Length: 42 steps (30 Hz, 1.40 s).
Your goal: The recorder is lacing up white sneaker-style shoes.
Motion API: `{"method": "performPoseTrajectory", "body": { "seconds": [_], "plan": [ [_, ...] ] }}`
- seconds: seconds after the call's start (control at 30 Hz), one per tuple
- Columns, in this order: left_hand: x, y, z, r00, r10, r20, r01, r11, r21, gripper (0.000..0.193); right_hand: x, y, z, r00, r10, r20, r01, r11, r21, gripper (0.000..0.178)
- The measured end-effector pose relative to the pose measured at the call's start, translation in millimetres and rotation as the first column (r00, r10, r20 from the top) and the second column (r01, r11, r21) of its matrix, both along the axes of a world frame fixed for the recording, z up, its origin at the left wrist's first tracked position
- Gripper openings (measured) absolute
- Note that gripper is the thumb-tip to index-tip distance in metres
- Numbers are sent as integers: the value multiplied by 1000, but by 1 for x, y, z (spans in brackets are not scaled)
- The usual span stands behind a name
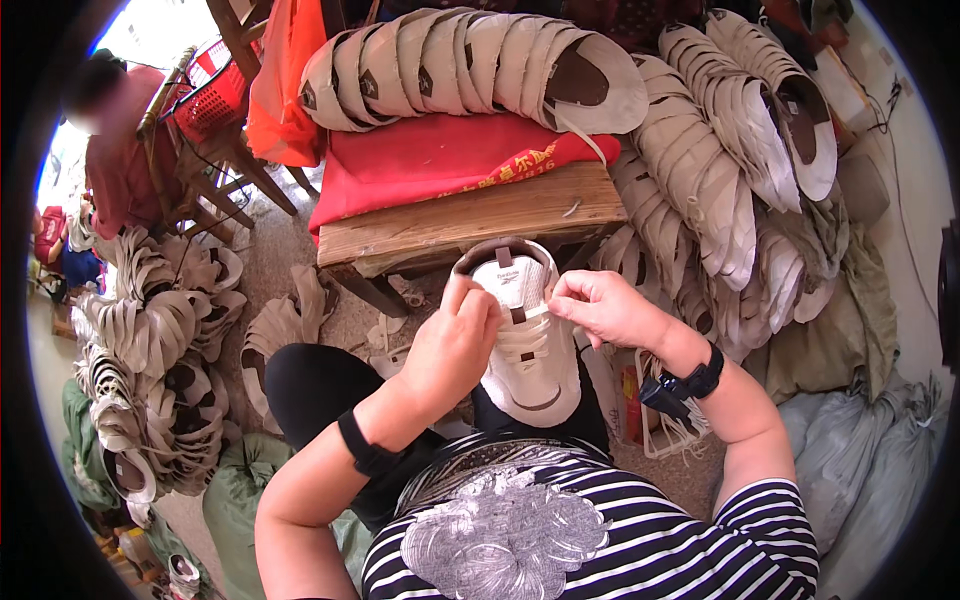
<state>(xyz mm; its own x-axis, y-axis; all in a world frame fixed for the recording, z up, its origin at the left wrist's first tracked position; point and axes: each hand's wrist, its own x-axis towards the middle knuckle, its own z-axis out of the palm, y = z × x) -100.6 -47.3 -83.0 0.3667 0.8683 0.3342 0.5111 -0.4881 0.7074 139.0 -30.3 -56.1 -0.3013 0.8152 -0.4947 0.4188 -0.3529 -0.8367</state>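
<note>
Beige stacks (690, 180) crowd the bench (470, 228) beyond the upper (533, 375).

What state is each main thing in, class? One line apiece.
Shoe upper: laces across its front
Left grip: closed at upper's left edge
Right grip: pinched at upper's right edge
Wooden stool: partly covered
Red cloth: spread over the stool
Row of uppers: nested, on the cloth
Right-side uppers: nested, piled

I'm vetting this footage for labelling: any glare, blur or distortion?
Head view: glare washes out the upper-left background; head view: the person at left has a blurred head; head view: fisheye rounding leaves the corners black; head view: the shoe upper looks fairly sharp.
</note>
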Motion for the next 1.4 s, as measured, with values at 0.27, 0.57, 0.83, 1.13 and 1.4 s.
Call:
{"method": "performPoseTrajectory", "body": {
  "seconds": [0.27,0.57,0.83,1.13,1.4],
  "plan": [
    [-106,19,1,948,-249,-197,207,955,-211,10,68,7,-36,916,284,282,-388,803,452,16],
    [-281,16,-11,715,451,-534,-423,887,184,9,164,-31,-101,845,-446,295,459,888,28,19],
    [-236,11,1,105,823,558,-268,563,-781,28,246,-60,-161,-82,-895,-439,914,108,-391,27],
    [-107,13,-1,810,402,428,-276,904,-327,46,69,-34,-45,853,-428,-298,501,833,236,35],
    [-18,-1,-43,773,293,563,77,837,-542,9,6,-21,-29,992,-107,-71,127,895,428,7]
  ]
}}
